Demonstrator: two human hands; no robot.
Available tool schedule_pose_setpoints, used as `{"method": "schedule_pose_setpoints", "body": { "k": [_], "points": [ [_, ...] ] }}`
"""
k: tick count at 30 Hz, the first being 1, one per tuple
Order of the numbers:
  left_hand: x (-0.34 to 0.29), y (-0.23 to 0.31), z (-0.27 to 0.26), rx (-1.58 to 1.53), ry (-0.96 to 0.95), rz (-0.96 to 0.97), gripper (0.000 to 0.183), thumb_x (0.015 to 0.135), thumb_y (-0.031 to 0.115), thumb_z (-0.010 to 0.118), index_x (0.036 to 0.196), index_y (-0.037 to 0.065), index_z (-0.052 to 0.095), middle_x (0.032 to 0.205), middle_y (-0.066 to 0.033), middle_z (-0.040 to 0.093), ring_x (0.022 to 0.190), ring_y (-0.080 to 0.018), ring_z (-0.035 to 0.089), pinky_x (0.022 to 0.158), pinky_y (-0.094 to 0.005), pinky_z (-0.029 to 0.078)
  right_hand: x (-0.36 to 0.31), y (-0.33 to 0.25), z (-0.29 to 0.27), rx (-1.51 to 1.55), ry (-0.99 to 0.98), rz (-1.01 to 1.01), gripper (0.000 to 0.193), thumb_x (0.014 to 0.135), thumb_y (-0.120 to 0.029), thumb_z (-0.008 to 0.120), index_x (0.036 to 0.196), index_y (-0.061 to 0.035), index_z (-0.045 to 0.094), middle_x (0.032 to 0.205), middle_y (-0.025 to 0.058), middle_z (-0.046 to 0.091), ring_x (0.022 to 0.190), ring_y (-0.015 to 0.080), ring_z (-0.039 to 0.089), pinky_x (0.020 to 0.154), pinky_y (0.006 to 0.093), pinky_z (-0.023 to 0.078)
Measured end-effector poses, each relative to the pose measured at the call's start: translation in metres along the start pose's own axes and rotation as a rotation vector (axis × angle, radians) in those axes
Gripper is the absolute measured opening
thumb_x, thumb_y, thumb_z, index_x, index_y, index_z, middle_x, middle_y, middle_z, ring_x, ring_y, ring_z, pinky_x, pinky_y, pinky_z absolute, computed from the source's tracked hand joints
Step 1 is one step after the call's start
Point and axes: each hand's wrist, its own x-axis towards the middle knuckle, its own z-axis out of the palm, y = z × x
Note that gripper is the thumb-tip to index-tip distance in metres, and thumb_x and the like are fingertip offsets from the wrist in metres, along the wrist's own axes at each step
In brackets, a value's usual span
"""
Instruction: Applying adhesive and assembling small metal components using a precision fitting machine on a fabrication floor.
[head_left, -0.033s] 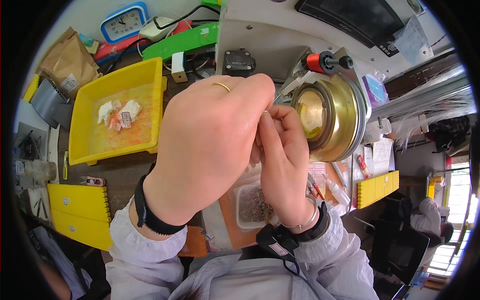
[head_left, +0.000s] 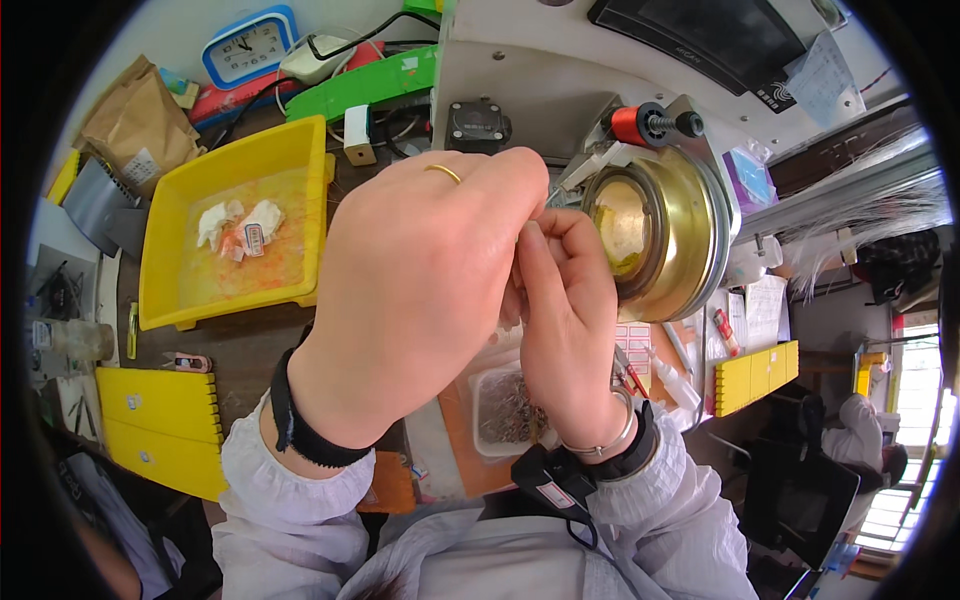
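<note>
My left hand [head_left: 420,270] is raised in the middle of the view, back toward me, its fingers curled inward and mostly hidden. Its fingertips meet those of my right hand [head_left: 568,320], whose thumb presses against bent fingers. Whatever lies between the two pinches is too small or too covered to make out. Just right of my right hand is a round brass-coloured machine part [head_left: 655,235], with a red thread spool [head_left: 637,125] above it. Below my hands, a clear plastic box [head_left: 497,420] holds a heap of small dark pieces.
A yellow tray [head_left: 165,270] with crumpled white scraps stands on the left, below a blue clock [head_left: 250,47]. Yellow ridged panels [head_left: 155,425] flank the bench. On the right lie a white bottle [head_left: 677,385] and red-handled tool [head_left: 632,375]. A person [head_left: 853,435] sits far right.
My right thumb tip has shifted very slightly to the left. Otherwise both hands hold the same pose.
</note>
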Motion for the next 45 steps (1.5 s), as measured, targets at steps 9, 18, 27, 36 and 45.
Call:
{"method": "schedule_pose_setpoints", "body": {
  "k": [9, 18, 27, 36, 45],
  "points": [
    [-0.006, 0.001, 0.007, -0.053, 0.087, 0.034, 0.009, 0.078, 0.002, 0.062, 0.082, 0.005, 0.054, 0.070, -0.0095, 0.058, 0.068, -0.0304, 0.059, 0.060, -0.0392, 0.046, 0.004, 0.004, -0.002, -0.018, 0.011, -0.060, 0.008, 0.098, -0.008, 0.051, 0.100, -0.0015, 0.048, 0.076, 0.0025, 0.055, 0.064, 0.0045, 0.049, 0.054, 0.0215, 0.039],
    [-0.047, 0.001, 0.003, -0.196, 0.277, -0.197, 0.037, 0.081, -0.003, 0.066, 0.117, -0.003, 0.059, 0.114, -0.0161, 0.064, 0.105, -0.0292, 0.064, 0.090, -0.0331, 0.049, 0.007, -0.001, -0.002, -0.018, 0.034, -0.039, 0.010, 0.095, -0.008, 0.054, 0.096, -0.0003, 0.048, 0.078, 0.0033, 0.056, 0.066, 0.0054, 0.051, 0.056, 0.0213, 0.041],
    [-0.074, 0.002, 0.013, -0.355, 0.090, -0.443, 0.067, 0.081, -0.009, 0.058, 0.143, -0.003, 0.033, 0.122, -0.0184, 0.063, 0.114, -0.0254, 0.061, 0.101, -0.0330, 0.040, 0.008, -0.002, 0.001, 0.016, 0.051, -0.037, 0.007, 0.096, -0.005, 0.051, 0.096, 0.0003, 0.046, 0.071, 0.0018, 0.050, 0.061, 0.0059, 0.044, 0.055, 0.0224, 0.038],
    [-0.084, -0.007, 0.022, -0.355, -0.018, -0.447, 0.061, 0.080, -0.004, 0.061, 0.135, -0.010, 0.035, 0.106, -0.0238, 0.069, 0.091, -0.0260, 0.071, 0.084, -0.0316, 0.050, 0.006, -0.008, 0.000, 0.066, 0.012, -0.001, 0.008, 0.097, -0.007, 0.048, 0.094, 0.0000, 0.045, 0.063, 0.0001, 0.044, 0.055, 0.0070, 0.037, 0.053, 0.0237, 0.033],
    [-0.080, -0.004, 0.011, -0.365, -0.099, -0.392, 0.051, 0.086, -0.004, 0.062, 0.132, -0.009, 0.042, 0.121, -0.0203, 0.064, 0.099, -0.0218, 0.066, 0.091, -0.0310, 0.047, -0.027, -0.011, -0.022, 0.255, -0.074, 0.400, 0.024, 0.103, -0.018, 0.042, 0.116, 0.0013, 0.047, 0.070, -0.0020, 0.037, 0.054, 0.0065, 0.032, 0.050, 0.0224, 0.029]
  ]
}}
